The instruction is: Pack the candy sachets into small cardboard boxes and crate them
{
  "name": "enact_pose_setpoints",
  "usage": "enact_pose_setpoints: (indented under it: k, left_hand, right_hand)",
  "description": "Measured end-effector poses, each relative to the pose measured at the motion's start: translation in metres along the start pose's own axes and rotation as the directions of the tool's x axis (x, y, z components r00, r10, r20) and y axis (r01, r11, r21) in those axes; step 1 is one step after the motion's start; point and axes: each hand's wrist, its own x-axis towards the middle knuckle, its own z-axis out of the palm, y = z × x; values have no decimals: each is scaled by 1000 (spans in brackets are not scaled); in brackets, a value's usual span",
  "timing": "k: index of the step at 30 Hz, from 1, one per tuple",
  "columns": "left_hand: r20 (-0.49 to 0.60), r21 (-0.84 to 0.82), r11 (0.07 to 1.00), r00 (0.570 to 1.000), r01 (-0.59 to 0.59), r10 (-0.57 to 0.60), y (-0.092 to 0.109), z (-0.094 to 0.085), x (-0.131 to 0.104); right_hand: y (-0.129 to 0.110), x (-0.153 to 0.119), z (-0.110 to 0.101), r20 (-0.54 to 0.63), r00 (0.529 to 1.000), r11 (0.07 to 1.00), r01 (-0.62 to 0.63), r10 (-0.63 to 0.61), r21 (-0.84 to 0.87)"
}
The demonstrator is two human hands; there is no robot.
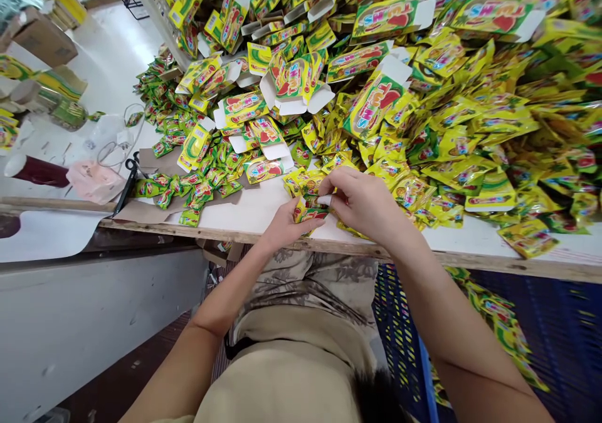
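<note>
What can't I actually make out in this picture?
All in the head view:
Packaging in the left hand: partly covered by that hand.
White bit at the right hand: too small to identify.
Blue crate: cut off at bottom edge, partly behind right forearm.
Fine print on the yellow packets: too small, blurred.

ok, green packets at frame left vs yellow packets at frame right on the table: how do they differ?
Size: the green packets look smaller than the yellow packets.
Pose: some green packets lie on brown cardboard; the yellow packets heap thickly.
Shared: shiny printed wrappers.
</note>
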Motion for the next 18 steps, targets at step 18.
enact_pose_setpoints:
  k: [18]
  left_hand:
    - [4,-102,993,998,61,-61,0,-5,1]
  right_hand:
    - [3,-4,11,-158,987,998,-33,24,-55]
